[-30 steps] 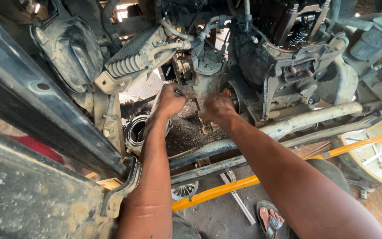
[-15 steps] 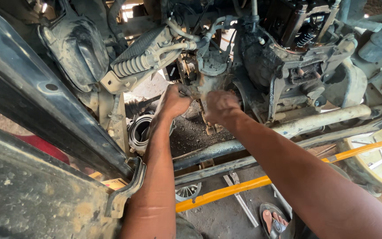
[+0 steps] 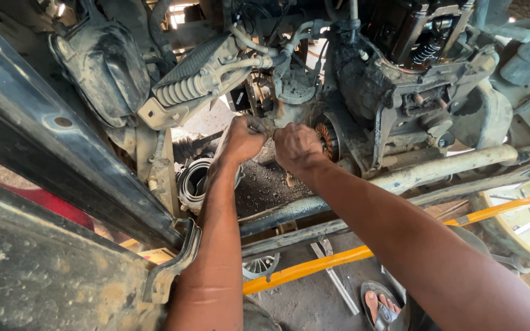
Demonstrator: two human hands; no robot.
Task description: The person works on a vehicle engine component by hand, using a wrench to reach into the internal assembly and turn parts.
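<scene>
From the head camera, both arms reach forward into a stripped, greasy engine bay. The left hand (image 3: 240, 140) is curled into a fist, fingers closed on a small dark part (image 3: 259, 125) at the underside of the engine block (image 3: 363, 79); the right hand (image 3: 297, 147) sits just beside it, knuckles almost touching, fingers bent shut around the same spot. What exactly they pinch is hidden by the knuckles, possibly a bolt or clip. Two hands so close suggests one steadies while the other works.

Above left of the hands hangs a ribbed metal cooler (image 3: 197, 79) with pale hoses, beside a black plastic housing (image 3: 102, 67). Below the left wrist lies a ringed rubber boot (image 3: 194, 181). A dusty black body panel (image 3: 38, 153) runs across the left foreground. Lower down, a yellow bar (image 3: 314, 266) crosses over the floor, and a sandalled foot (image 3: 381, 306) stands near it. A pale round tray (image 3: 522, 227) with tools sits at right.
</scene>
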